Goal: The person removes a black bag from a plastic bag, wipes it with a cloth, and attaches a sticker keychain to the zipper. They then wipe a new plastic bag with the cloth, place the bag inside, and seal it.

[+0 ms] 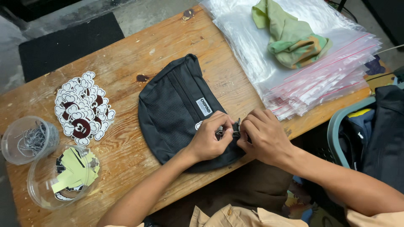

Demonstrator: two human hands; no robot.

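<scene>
Both my hands meet at the near right corner of the black waist bag: my left hand is curled with its fingertips pinching at the small metal zipper pull, and my right hand is closed around the same spot from the other side, fingers bent tight against the bag's edge. Just what each finger grips there is too small for me to tell.

The bag lies flat in the middle of the wooden table, its long axis running from the far side, near the centre of the table, down toward my hands at the near edge. Its narrow end points away from me. It is black fabric with a mesh front panel, a zipper line running lengthwise and a small white label near my left hand.

On my left stand two clear plastic cups: one holds a tangle of small metal chains, the other holds yellow-green and dark paper tags. Beside them lies a pile of white and maroon die-cut stickers. On my right sits a stack of clear zip bags with a green cloth on top.
</scene>
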